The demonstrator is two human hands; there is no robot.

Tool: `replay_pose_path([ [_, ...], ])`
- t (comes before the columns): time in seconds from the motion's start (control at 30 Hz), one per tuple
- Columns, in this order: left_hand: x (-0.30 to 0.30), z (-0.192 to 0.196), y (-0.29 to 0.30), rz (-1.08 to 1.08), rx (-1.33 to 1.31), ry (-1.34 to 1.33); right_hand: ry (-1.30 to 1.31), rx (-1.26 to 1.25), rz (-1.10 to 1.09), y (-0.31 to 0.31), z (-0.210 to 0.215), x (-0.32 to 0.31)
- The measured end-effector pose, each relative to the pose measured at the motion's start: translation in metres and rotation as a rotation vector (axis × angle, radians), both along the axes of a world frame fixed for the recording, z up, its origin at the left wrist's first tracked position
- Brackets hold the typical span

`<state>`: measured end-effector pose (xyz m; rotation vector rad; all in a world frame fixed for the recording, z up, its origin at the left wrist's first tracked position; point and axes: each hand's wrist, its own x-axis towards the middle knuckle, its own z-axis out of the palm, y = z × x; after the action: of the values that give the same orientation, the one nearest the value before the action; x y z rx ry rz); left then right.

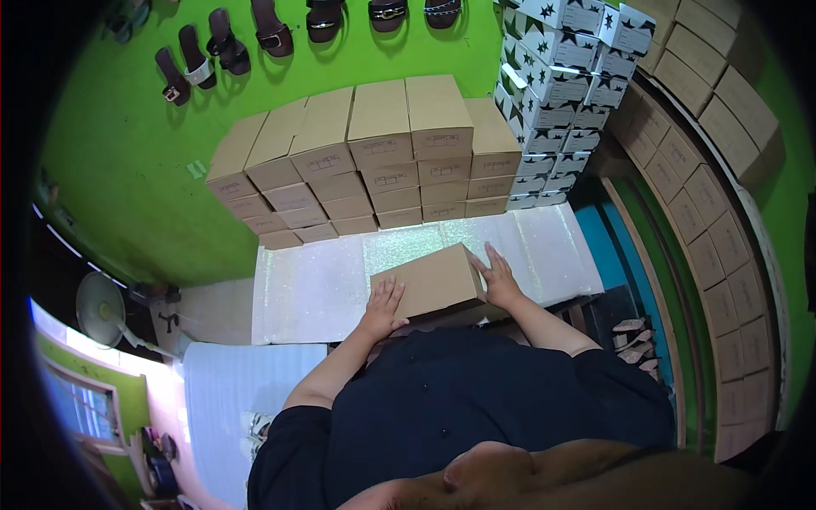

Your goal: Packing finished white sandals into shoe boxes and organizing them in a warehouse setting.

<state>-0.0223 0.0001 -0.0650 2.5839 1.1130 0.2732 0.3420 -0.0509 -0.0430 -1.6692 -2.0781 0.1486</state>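
A closed brown cardboard box lies at a slant on the white, shiny-covered table, close to my body. My left hand rests on the box's left end, its fingers stretched out over the top. At the right end, my right hand touches the box's edge with its fingers apart. Neither hand is wrapped round the box. What the box holds is hidden.
Stacked brown boxes line the table's back edge, beside a tall stack of star-patterned white boxes. Sandals hang on the green wall. Shelves of boxes stand at right, a fan at left.
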Motion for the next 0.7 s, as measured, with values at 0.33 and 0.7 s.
replay_pose_path([
  [0.33, -0.053, 0.006, 0.011, 0.158, -0.009, -0.046, -0.046, 0.014, 0.270, 0.000, 0.082, -0.080],
  [0.7, -0.030, 0.058, -0.014, 0.060, 0.420, -0.369, -0.092, 0.006, 0.268, 0.010, 0.109, -0.138],
])
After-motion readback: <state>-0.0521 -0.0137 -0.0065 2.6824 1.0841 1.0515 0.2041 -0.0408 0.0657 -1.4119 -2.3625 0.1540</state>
